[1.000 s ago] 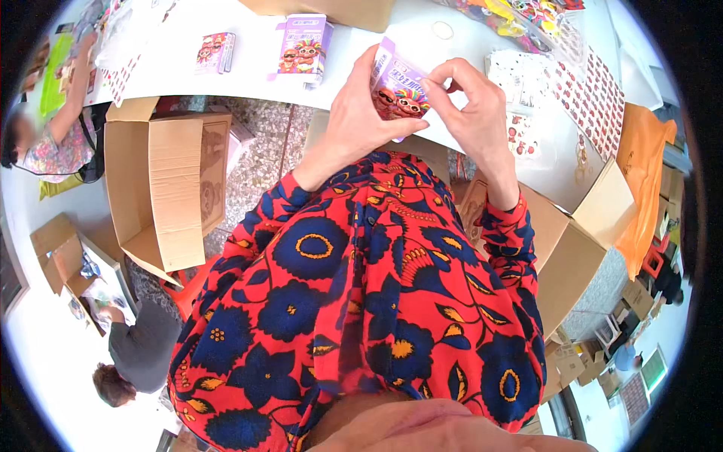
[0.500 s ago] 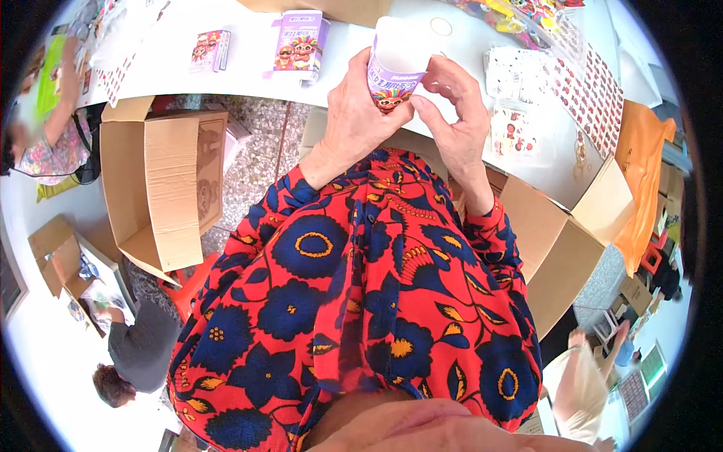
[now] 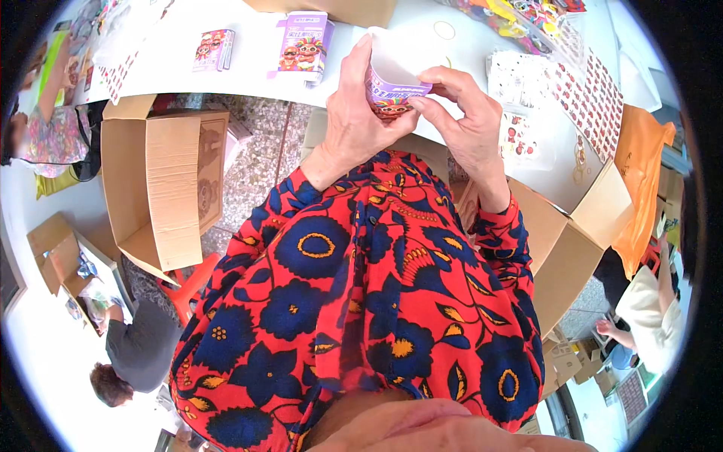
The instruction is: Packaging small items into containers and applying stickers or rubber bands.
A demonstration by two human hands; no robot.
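Over the table's near edge I hold a small purple carton (image 3: 397,92) with colourful cartoon figures and a white inside, its top open. My left hand (image 3: 348,124) is wrapped round its left side, thumb across the front near the bottom. My right hand (image 3: 473,120) pinches its right side between thumb and fingertips. Beyond my left hand, a purple printed box (image 3: 304,47) stands on the white table. Left of that, a smaller box or pack (image 3: 213,51) with similar figures stands too.
To the right lie sheets of small red figures (image 3: 591,90), white packets (image 3: 518,71) and a heap of colourful bagged pieces (image 3: 520,19). Open cardboard boxes flank me, one at the left (image 3: 169,188), one at the right (image 3: 542,233). An orange bag (image 3: 640,181) hangs at the right; other people are around.
My right hand has moved slightly right and down, its fingertips now on the carton's right edge. The carton is turned a little. A person in pale clothes at the far right has moved.
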